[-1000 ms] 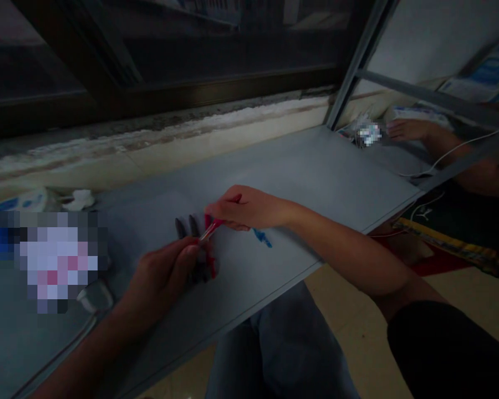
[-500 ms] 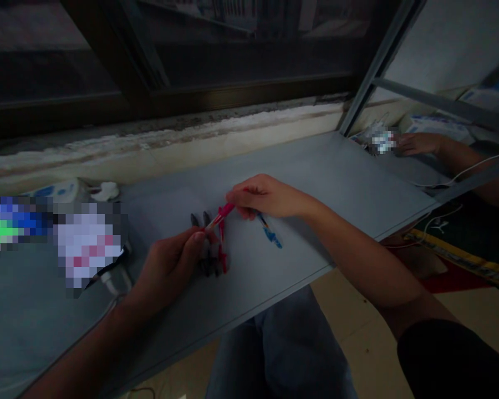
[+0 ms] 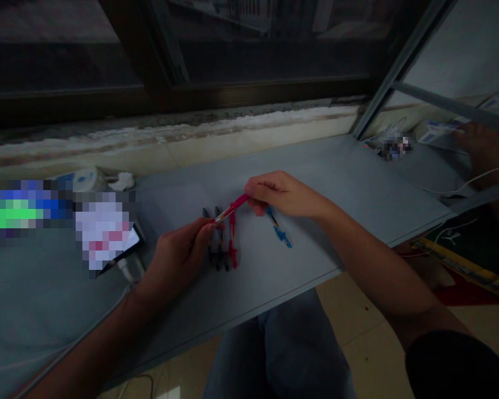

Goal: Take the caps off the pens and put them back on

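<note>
Dim light, head view down onto a grey table (image 3: 341, 172) that runs under a dark window frame. I see both hands meet over the middle of the table on one red pen (image 3: 233, 208). The left hand (image 3: 178, 257) pinches the nearer, paler end of it between thumb and fingertips, closed tight. The right hand (image 3: 285, 194) grips the far red end, fingers curled around it; whether that end is a cap I cannot tell. The red pen is held just above the table, slanting up from near left to far right, bridging the two hands. Right beneath it a row of pens (image 3: 220, 244) lies flat on the table, side by side and touching: dark ones to the left, a red one at the right edge. A blue pen (image 3: 281, 233) lies alone just right of the row, partly under the right hand and apart from the others. To the left, near the left forearm, a phone (image 3: 127, 244) rests on the table with a cable plugged into its near end. At the far right, past a metal post, another person's hand (image 3: 480, 141) rests on papers, with a white cable (image 3: 469, 182) trailing near it. Below the table's near edge, a knee in jeans (image 3: 283, 343) shows.
</note>
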Demonstrator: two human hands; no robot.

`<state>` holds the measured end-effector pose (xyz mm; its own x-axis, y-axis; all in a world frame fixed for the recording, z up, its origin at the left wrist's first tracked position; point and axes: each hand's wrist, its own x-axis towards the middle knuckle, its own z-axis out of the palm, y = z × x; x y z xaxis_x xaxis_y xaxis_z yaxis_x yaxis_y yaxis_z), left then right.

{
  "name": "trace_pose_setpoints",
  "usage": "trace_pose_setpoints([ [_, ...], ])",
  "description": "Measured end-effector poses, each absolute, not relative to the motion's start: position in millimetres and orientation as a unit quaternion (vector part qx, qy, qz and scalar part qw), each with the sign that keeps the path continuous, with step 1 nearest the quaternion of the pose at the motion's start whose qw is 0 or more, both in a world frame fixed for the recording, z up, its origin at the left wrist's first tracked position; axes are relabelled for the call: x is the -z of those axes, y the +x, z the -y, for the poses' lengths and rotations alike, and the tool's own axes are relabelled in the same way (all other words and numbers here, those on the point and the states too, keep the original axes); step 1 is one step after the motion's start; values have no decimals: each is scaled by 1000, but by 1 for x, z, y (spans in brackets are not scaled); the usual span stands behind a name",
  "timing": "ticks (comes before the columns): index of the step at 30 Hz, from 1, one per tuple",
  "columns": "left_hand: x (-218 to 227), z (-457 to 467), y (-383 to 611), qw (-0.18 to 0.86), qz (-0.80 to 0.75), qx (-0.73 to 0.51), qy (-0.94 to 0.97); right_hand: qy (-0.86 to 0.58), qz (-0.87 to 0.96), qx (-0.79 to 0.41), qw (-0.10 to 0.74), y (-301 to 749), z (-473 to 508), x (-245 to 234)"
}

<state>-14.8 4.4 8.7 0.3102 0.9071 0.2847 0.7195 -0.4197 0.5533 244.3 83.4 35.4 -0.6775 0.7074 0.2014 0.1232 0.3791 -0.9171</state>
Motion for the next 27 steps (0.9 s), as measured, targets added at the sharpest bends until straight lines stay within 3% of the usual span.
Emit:
trace_pose_setpoints([
  [10,-9,-5,-9,175,-531,-271,783,-301,745,-495,330,243,-87,-30],
  [22,1,-9,-15,183,-524,-303,775,-298,641,-510,490,243,-91,-38],
  [27,2,-10,-17,174,-540,-308,764,-322,619,-521,491,243,-92,-37],
])
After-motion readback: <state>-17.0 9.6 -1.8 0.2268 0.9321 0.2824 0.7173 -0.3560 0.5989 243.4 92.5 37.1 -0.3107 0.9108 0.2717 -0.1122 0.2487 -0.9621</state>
